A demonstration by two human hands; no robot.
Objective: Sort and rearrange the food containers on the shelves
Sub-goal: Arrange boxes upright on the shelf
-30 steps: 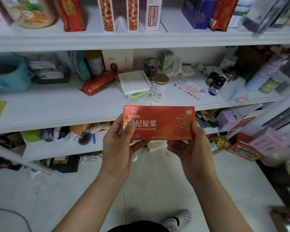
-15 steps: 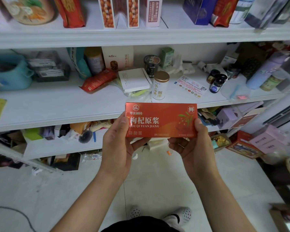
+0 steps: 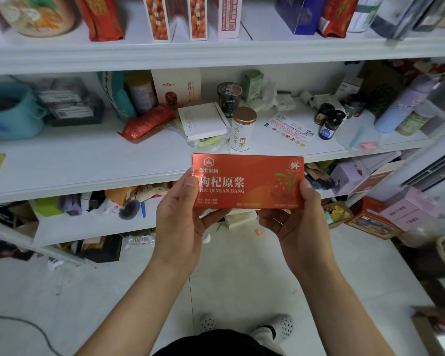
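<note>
1. White shelving [image 3: 82, 173] fills the view above a pale tiled floor, and its middle board is crowded at the back and bare along the front left.
2. At far left on that board sits a teal tub [image 3: 10, 114], cut off by the frame edge. Beside it a dark tray of packets [image 3: 70, 104] is too blurred to read.
3. A red foil pouch [image 3: 145, 123] lies flat, leaning against standing cartons behind it, and a white flat box [image 3: 203, 122] rests tilted on a plastic bag, which suggests loose items awaiting sorting.
4. The left hand [image 3: 180, 224] grips the left end of the red goji juice box [image 3: 247, 182], thumb over the front face and fingers hidden behind.
5. That box is held level in the air, just in front of the middle board's edge, label toward the camera, probably so the print can be read before a spot is chosen.
6. Just behind it stands a white tea tin with a bronze lid [image 3: 242, 129], upright.
7. The right hand [image 3: 298, 227] pinches the box's right end, thumb on the edge.
8. Further right, small dark jars [image 3: 329, 122] cluster near a printed leaflet [image 3: 289, 129]. A lavender bottle [image 3: 401, 106] and what surrounds it smear into blur.
</note>
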